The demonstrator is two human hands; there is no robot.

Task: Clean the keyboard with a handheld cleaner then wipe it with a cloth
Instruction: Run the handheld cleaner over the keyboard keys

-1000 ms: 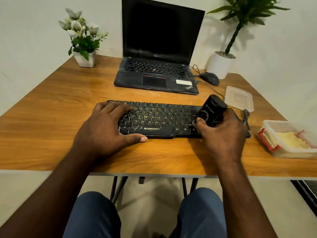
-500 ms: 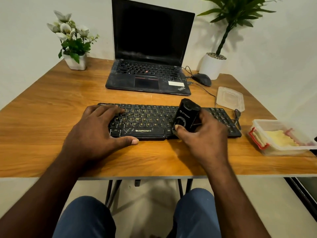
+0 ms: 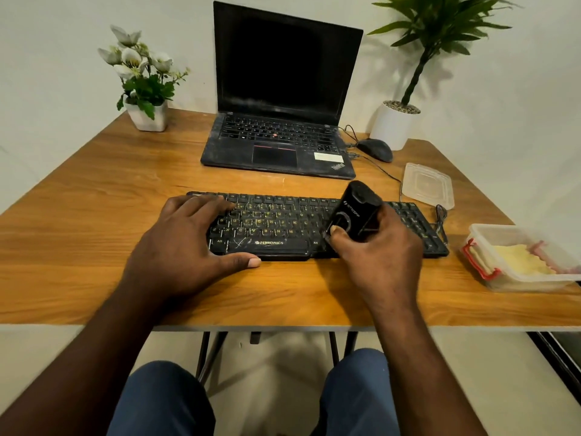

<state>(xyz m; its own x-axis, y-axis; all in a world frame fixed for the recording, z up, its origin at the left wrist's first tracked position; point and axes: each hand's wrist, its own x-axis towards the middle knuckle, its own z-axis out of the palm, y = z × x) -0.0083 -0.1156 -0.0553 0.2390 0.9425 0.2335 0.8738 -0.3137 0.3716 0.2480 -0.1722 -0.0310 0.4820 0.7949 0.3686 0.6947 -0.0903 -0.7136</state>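
Keyboard (image 3: 283, 217) — flat, black — under spread left hand (image 3: 185, 243); right hand (image 3: 380, 256) tight around boxy cleaner (image 3: 355, 212)

keyboard (image 3: 283, 228) on table (image 3: 94, 215), laptop (image 3: 279, 121) behind it, lidless container (image 3: 528, 262) to its right

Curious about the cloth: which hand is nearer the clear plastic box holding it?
Right. The right hand, gripping a black handheld cleaner, sits left of the clear plastic box; the left hand rests farther left on the black keyboard.
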